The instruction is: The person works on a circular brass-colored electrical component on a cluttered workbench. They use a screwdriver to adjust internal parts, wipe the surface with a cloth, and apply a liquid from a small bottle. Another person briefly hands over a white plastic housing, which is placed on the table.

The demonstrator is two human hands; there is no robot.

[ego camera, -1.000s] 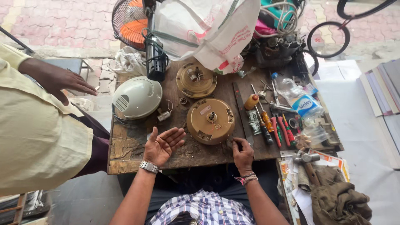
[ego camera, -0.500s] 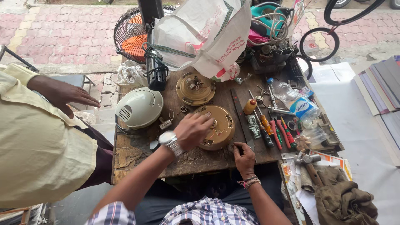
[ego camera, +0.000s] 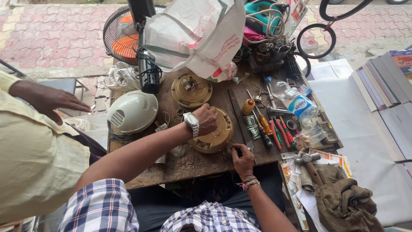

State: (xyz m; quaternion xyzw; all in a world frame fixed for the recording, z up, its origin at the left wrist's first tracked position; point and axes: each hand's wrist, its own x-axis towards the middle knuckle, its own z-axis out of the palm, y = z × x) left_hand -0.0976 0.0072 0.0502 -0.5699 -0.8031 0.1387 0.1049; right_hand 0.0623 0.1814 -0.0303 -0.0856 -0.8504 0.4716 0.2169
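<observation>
The brass-coloured motor housing [ego camera: 213, 134] lies flat on the wooden bench [ego camera: 189, 163], near its front edge, broad face up. It is a round disc, so it has no real long axis; its centre axis points straight up at the camera, and the part of the rim with small holes faces right, toward the tools.

The left hand [ego camera: 207, 119], with a watch [ego camera: 191, 122] on the wrist, rests on top of the housing with the fingers curled over its upper left part, seemingly clasping it; how tight the grip is cannot be told. The right hand [ego camera: 241, 155] sits at the housing's lower right rim, fingers bent, tips touching the edge or something small there; whether it pinches anything is hidden.

The step in hand looks like steadying and working on the housing. Any next move would call for a firm hold from above, so the disc does not slide, and fine fingertip work at the rim.

A second housing [ego camera: 191, 89] lies just beyond. A white cover [ego camera: 132, 111] sits to the left. Screwdrivers [ego camera: 274, 131] and a bottle [ego camera: 288, 98] lie to the right, a hammer [ego camera: 310, 162] nearer the person. Another person's hand [ego camera: 51, 100] hovers at far left, well apart.
</observation>
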